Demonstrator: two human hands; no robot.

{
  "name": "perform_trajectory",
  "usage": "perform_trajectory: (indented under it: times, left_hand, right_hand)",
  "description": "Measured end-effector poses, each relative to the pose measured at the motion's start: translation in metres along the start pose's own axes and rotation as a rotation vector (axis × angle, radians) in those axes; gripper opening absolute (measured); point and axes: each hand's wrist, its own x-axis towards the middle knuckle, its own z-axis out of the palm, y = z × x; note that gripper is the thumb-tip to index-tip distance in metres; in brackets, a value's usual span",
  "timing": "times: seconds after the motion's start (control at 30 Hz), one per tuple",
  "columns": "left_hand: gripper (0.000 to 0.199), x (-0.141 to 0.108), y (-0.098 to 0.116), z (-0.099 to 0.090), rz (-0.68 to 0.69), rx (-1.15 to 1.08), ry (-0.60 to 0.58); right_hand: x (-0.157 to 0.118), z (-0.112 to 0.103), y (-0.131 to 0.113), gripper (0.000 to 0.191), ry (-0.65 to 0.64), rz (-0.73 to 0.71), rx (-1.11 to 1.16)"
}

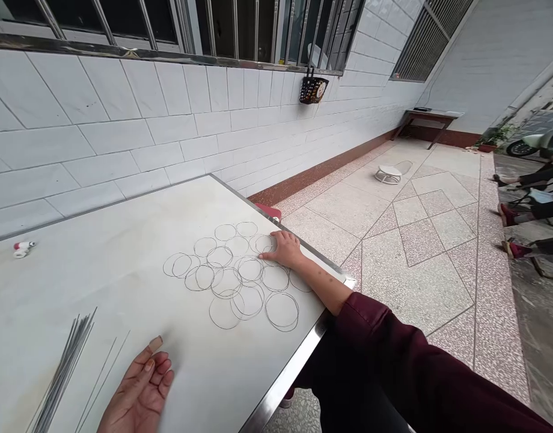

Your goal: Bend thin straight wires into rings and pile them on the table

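Several thin wire rings (299,313) lie loosely overlapping on the pale tabletop (123,258). My right hand (283,248) reaches over the ones nearest the table's right edge, with thumb and fingers spread around one ring; its fingertips rest at the tabletop. My left hand (141,385) is turned palm up at the front of the table, fingers loosely curled and apart, with nothing visible in it. A tan wrap covers the tip of its index finger. Left of that hand are a bundle of straight grey wires (67,364) and two separate straight wires (104,381).
A small white and red item (23,248) sits at the table's far left. White tiled wall (123,126) borders the back, with a black basket (313,90) hanging from the window bars. A low white stool (388,174) stands on the floor; people's legs (542,210) show at right.
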Motion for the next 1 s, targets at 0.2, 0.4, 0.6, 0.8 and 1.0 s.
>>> perform_trajectory:
  times: [0.2,0.4,0.6,0.8,1.0]
  left_hand:
    - [0.044,0.003,-0.002,-0.002,0.002,0.005,-0.024]
    - [0.038,-0.008,-0.006,-0.002,0.126,0.25,-0.24]
    - [0.021,-0.039,-0.03,-0.002,0.378,0.704,-0.608]
    - [0.021,-0.091,-0.058,-0.044,0.472,0.824,-0.482]
    - [0.019,-0.112,-0.047,-0.112,0.701,0.929,0.061]
  right_hand:
    - [-0.002,-0.004,-0.004,0.081,0.032,0.01,0.047]
    - [-0.026,-0.029,-0.021,0.053,0.114,-0.038,0.203]
    - [-0.1,-0.02,-0.09,0.03,-0.12,-0.374,0.48]
    - [-0.173,0.05,-0.192,0.013,-0.558,-0.817,0.589]
    - [-0.185,0.105,-0.26,0.017,-0.593,-0.935,0.466]
